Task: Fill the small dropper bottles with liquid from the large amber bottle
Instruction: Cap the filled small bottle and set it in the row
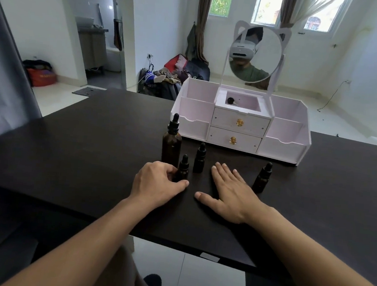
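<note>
Large amber bottle (171, 144): upright on the dark table (91, 148), at 12 o'clock from the left hand, its dropper cap on.
Small dropper bottles: three, all upright and capped. The near one (183, 168) stands just at 4 o'clock of the amber bottle; the middle one (199, 159) at its 3 o'clock; the far one (262, 177) well apart at 3 o'clock of the right hand.
Left hand (156, 182): fingers and thumb curl round the base of the near bottle, gripping it.
Right hand (228, 192): flat on the table, fingers straight, holding nothing.
Progress: by my reading nothing is filled yet; no cap is off.
Left to do: uncapping, drawing liquid, filling all three.
Contents: dark glass hides the levels.
</note>
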Motion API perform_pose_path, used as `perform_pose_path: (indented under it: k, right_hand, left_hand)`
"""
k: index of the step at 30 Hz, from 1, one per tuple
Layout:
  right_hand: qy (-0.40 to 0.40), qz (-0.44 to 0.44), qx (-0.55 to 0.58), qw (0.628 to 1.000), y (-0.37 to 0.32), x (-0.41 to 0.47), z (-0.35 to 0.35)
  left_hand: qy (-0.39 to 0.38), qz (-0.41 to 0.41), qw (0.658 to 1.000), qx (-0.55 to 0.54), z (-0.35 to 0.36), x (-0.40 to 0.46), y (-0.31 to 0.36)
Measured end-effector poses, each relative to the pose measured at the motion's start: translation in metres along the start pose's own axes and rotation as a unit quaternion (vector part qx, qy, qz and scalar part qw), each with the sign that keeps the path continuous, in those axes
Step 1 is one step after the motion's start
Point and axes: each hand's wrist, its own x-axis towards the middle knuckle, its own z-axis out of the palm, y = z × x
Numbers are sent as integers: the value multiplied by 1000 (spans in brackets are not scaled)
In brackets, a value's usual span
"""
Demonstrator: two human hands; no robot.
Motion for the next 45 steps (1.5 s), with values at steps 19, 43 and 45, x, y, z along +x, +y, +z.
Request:
perform_pose_path:
  k: [19,43,45]
  right_hand:
    - [165,-144,211,953,-41,37,-58]
    - [195,-204,233,931,-37,35,-43]
    - [212,-202,212,932,-38,35,-42]
  left_hand:
    - [-7,-53,994,-96,2,0,-11]
    - [-24,-62,996,-66,-3,-8,3]
    - [-24,-62,995,-72,-3,-8,3]
